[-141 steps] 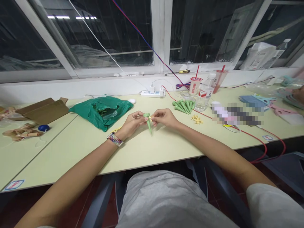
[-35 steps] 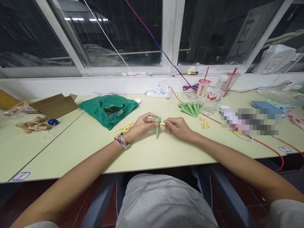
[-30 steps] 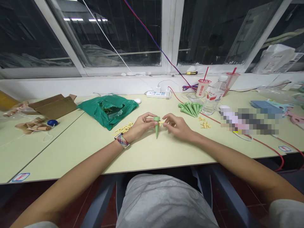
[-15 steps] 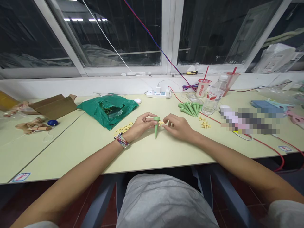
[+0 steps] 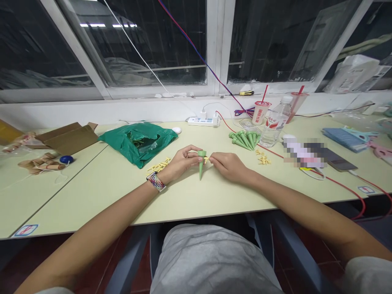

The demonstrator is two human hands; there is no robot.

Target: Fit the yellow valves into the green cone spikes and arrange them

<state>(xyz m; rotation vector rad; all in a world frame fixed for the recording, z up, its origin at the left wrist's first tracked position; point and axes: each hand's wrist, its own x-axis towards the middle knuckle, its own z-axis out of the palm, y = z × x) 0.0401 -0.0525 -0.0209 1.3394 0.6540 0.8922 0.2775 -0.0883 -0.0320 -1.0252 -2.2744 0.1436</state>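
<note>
- Right hand [image 5: 229, 166] has narrowed, now pinching the yellow peg [image 5: 206, 159].
- Left hand [image 5: 180, 164] holds the green spike [image 5: 201, 168], tip down, between front and back edges of the desk [image 5: 177, 206].

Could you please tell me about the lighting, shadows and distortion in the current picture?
All in the head view: bright light strips show in the dark window pane; the outer window frames lean, likely wide-lens distortion; a soft shadow lies on the table near the left hand; mosaic blocks partly hide the phone.
</note>
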